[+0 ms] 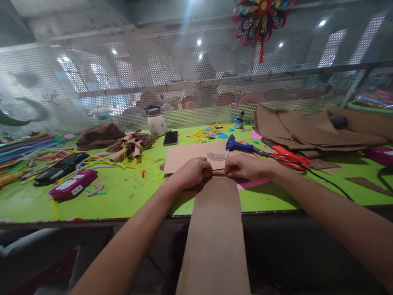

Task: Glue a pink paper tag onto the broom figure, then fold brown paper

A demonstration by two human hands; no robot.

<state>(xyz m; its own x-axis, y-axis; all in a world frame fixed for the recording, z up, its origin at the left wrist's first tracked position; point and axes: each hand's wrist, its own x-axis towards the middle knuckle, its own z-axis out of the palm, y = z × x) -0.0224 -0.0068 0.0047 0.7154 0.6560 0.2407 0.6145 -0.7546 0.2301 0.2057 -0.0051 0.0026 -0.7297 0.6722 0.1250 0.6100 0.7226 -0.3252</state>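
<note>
A long strip of brown kraft paper hangs over the table's front edge toward me. Its far end is pinched by my left hand and my right hand, which sit close together with curled fingers. Just beyond them lies a flat tan cardboard sheet, partly under my hands. On that sheet rests a small grey curved piece. A blue glue gun lies behind my right hand, its white nozzle pointing at the grey piece. Red-handled scissors lie right of it.
Brown paper sheets pile up at the right. On the left are a purple box, a black case and coloured pipe cleaners. A phone and a white jar stand behind. A black cord crosses the green table.
</note>
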